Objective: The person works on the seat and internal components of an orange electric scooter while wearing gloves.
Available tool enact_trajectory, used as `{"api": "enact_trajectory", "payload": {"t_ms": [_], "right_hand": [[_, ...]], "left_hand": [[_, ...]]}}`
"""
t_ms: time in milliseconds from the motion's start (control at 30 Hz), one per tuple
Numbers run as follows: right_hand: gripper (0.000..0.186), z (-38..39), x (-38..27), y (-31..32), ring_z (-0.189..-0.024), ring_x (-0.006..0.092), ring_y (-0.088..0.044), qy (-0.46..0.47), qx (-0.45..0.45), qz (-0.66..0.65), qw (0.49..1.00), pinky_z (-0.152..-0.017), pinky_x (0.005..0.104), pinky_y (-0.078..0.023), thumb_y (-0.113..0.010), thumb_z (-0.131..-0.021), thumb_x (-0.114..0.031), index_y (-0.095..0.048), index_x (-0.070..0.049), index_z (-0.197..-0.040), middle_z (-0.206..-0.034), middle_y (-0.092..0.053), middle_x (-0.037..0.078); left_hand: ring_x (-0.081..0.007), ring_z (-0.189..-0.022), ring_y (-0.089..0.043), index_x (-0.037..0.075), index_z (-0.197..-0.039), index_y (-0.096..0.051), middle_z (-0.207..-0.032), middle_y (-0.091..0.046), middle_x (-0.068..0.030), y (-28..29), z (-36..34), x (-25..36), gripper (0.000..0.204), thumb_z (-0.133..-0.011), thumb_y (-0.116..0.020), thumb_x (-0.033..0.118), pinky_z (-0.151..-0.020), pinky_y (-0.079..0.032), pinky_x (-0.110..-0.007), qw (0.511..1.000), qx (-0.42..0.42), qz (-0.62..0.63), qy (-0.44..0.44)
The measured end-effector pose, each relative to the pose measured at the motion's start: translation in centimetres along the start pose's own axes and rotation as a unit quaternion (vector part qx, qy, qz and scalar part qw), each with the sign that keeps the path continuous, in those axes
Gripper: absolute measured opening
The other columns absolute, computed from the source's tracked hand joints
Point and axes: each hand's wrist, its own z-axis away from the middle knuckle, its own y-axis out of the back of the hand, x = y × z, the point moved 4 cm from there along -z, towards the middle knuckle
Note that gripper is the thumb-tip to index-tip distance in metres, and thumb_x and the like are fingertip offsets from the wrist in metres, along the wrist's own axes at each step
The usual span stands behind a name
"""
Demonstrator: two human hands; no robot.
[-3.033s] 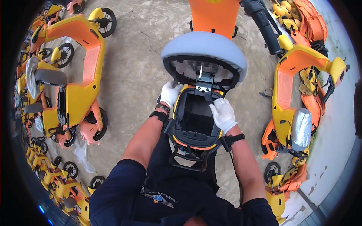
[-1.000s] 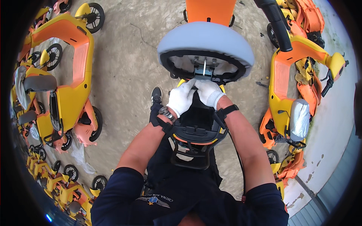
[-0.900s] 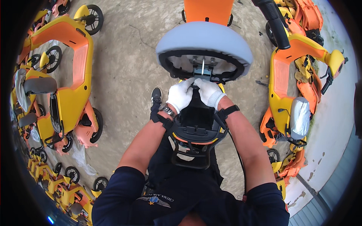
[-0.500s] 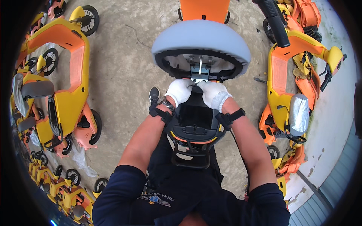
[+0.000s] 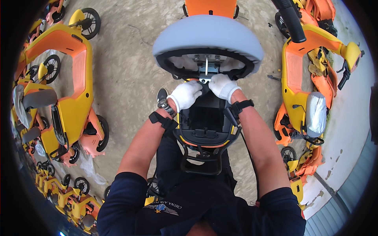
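Note:
A scooter seat in a pale grey-blue cover (image 5: 208, 35) stands tipped up, its black-rimmed underside facing me. A metal hinge bracket (image 5: 204, 80) joins it to the front of the black storage compartment (image 5: 204, 112). My left hand (image 5: 186, 95), in a white knitted glove, is closed just left of and below the bracket, at the compartment's front edge. My right hand (image 5: 223, 86), gloved alike, is closed against the right side of the bracket. Whatever the fingertips of either hand hold is too small or hidden to make out.
Yellow and orange scooters (image 5: 75, 114) line the left side, with several wheels jutting out. On the right stands another yellow scooter (image 5: 293, 84) beside orange body parts and a white wall. A black handlebar grip (image 5: 294, 29) reaches in at upper right. A rear rack (image 5: 201, 167) is close to me.
My left hand has drawn slightly down and left, away from the bracket. My right hand has shifted a little up and stays at the bracket. The view has shifted slightly.

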Motion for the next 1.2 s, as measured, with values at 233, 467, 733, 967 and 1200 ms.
{"api": "enact_trajectory", "payload": {"t_ms": [233, 467, 733, 967, 1200], "right_hand": [[0.032, -1.4, 1.1, -0.7, -0.081, 0.0409, -0.062, -0.007, -0.023, -0.014, 1.0, -0.075, 0.0421, -0.049, -0.05, -0.073, -0.023, -0.066, 0.004, -0.076, -0.081, -0.061, 0.029], [0.031, -1.7, 0.7, -0.8, -0.081, 0.0399, -0.062, 0.008, -0.03, -0.022, 0.999, -0.075, 0.0407, -0.049, -0.052, -0.073, -0.023, -0.066, 0.004, -0.078, -0.083, -0.062, 0.027], [0.032, -2.0, 1.0, -0.7, -0.085, 0.0395, -0.062, -0.024, -0.019, -0.04, 0.999, -0.076, 0.0405, -0.049, -0.052, -0.075, -0.023, -0.067, 0.005, -0.083, -0.085, -0.063, 0.028], [0.047, 1.0, -0.6, 2.1, -0.104, 0.0366, -0.06, -0.078, -0.079, -0.05, 0.992, -0.089, 0.04, -0.046, -0.052, -0.084, -0.037, -0.06, -0.001, -0.113, -0.111, -0.062, 0.021], [0.027, 8.9, -0.2, 2.2, -0.089, 0.0344, -0.062, 0.176, 0.345, -0.236, 0.891, -0.081, 0.0406, -0.049, -0.05, -0.084, -0.015, -0.062, -0.005, -0.106, -0.097, -0.065, 0.016]], "left_hand": [[-0.0353, -0.08, -0.059, 0.004, -0.089, -0.063, -0.095, -0.058, -0.0137, 0.5, -0.5, 1.9, 0.014, -0.079, -0.063, 0.014, -0.069, -0.049, -0.041, 0.999, 0.008, -0.03, -0.025], [-0.035, -0.08, -0.062, 0.005, -0.101, -0.065, -0.089, -0.065, -0.0162, 0.5, 0.1, 2.2, 0.021, -0.081, -0.062, 0.012, -0.072, -0.051, -0.039, 0.992, 0.116, 0.035, 0.039], [-0.034, -0.083, -0.063, 0.004, -0.102, -0.066, -0.091, -0.066, -0.0167, 0.6, -0.3, 2.7, 0.024, -0.082, -0.063, 0.018, -0.074, -0.052, -0.038, 0.999, 0.01, -0.012, -0.036], [-0.0338, -0.083, -0.063, 0.002, -0.1, -0.066, -0.09, -0.066, -0.0169, 1.0, -0.9, 2.8, 0.029, -0.081, -0.066, 0.025, -0.073, -0.051, -0.038, 1.0, -0.017, -0.013, -0.004], [-0.0238, -0.059, -0.062, 0.001, -0.087, -0.068, -0.067, -0.064, -0.0127, 1.3, -1.3, -1.1, 0.018, -0.081, -0.065, 0.018, -0.057, -0.049, -0.033, 0.969, 0.057, 0.152, 0.187]]}}
